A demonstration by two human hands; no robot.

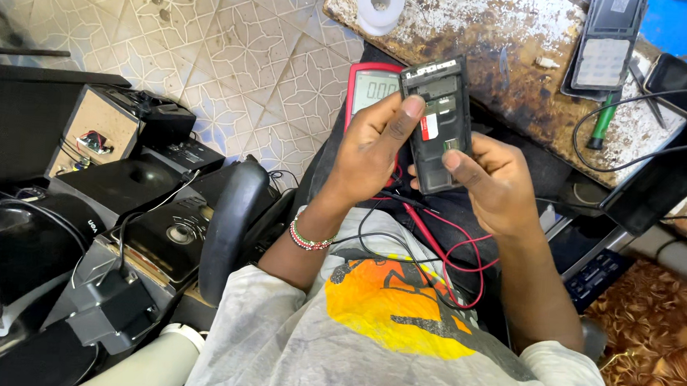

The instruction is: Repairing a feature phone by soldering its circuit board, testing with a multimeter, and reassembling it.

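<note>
Hands: two, both raised over the lap.
Left hand (pixel 369 151): fingers curled round the left edge of the opened phone (pixel 436 131), thumb pressed on its upper part.
Right hand (pixel 497 181): fingers wrapped behind the phone's right side, thumb laid across its lower face.
Opened phone: one, dark, back cover off, held upright between both hands, just in front of the meter.
Multimeter (pixel 369 89): one, red-edged with a grey screen, lying behind the left hand (partly hidden by it).
Test leads (pixel 442 249): two, one red and one black, trailing over the lap below the hands.
Bracelet (pixel 308 240): one, beaded, on the left wrist.
Worn bench (pixel 493 36): one, far right, scuffed and stained.
On the bench: one white spool (pixel 381 5), one second phone (pixel 606 46) lying open, one green-handled screwdriver (pixel 602 124).
Speakers (pixel 165 231): several dark boxes stacked at the left.
</note>
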